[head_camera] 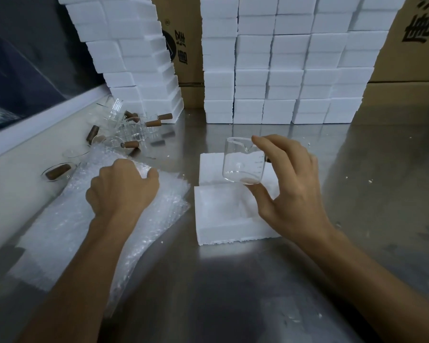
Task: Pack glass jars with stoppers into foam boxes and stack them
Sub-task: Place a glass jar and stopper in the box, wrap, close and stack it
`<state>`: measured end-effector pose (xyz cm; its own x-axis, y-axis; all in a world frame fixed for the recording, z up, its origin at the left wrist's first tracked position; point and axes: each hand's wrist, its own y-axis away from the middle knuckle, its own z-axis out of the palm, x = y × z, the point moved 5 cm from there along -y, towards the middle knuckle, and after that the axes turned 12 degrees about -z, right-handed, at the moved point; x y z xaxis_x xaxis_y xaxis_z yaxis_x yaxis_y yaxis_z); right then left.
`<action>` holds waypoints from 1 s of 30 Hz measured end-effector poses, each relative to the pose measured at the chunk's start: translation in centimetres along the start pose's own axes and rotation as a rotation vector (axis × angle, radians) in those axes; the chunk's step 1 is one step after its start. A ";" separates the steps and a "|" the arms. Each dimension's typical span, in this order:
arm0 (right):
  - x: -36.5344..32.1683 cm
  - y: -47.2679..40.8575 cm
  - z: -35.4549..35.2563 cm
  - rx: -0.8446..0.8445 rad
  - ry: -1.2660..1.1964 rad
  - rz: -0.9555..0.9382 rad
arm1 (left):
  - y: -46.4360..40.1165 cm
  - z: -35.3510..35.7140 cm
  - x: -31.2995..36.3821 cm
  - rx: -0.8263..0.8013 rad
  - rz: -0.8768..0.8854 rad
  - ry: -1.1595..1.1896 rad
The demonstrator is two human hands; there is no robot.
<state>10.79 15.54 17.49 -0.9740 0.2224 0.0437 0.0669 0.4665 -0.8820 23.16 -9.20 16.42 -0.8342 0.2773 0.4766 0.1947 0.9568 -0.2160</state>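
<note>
clear glass, a small spouted measuring jar [243, 160] hangs upright in the right hand [286, 186], pinched between thumb under its base and fingers at its rim and side. its long axis is vertical, and it sits just above the open white foam box [223, 219], at six o'clock of it. the left hand [123, 185], at nine o'clock, clenches a sheet of bubble wrap [89, 219]. brushed steel table [233, 280] below; at twelve o'clock, stacked white foam boxes [282, 70]; at ten o'clock, loose jars with brown stoppers [124, 127].
</note>
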 end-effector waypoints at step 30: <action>1.1 0.2 -0.2 -0.001 -0.174 0.332 | 0.4 -0.7 1.2 0.089 0.264 0.276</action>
<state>9.75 16.10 17.45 -0.9213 0.2131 -0.3252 0.3856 0.3941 -0.8343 22.56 -8.38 17.49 -0.5888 0.5377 0.6035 0.3282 0.8413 -0.4295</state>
